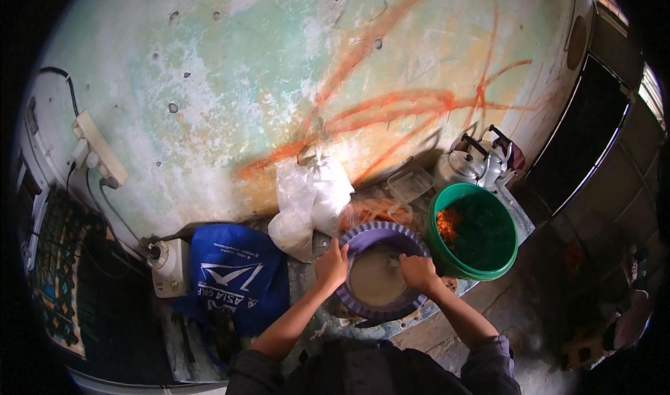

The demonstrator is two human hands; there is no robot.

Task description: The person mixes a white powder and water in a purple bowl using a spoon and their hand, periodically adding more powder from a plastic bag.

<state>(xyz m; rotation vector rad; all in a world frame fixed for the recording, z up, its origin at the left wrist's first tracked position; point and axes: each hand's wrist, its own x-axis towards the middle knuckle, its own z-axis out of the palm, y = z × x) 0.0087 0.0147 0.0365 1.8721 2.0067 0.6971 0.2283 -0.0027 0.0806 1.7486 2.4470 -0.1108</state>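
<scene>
A purple bowl with a fluted rim stands in front of me, holding a pale, creamy liquid. My left hand grips the bowl's left rim. Over its right side, my right hand is closed on a utensil, of which only a small part shows at the liquid; its kind cannot be told. Close by on the right is a green plastic basket with shredded orange food inside. Behind the bowl lies a clear plastic bag with orange contents.
Knotted white plastic bags stand against the wall. Aluminium kettles and a clear plastic container are at the back right. A blue bag and a white appliance lie left. The table's front edge runs close to my body.
</scene>
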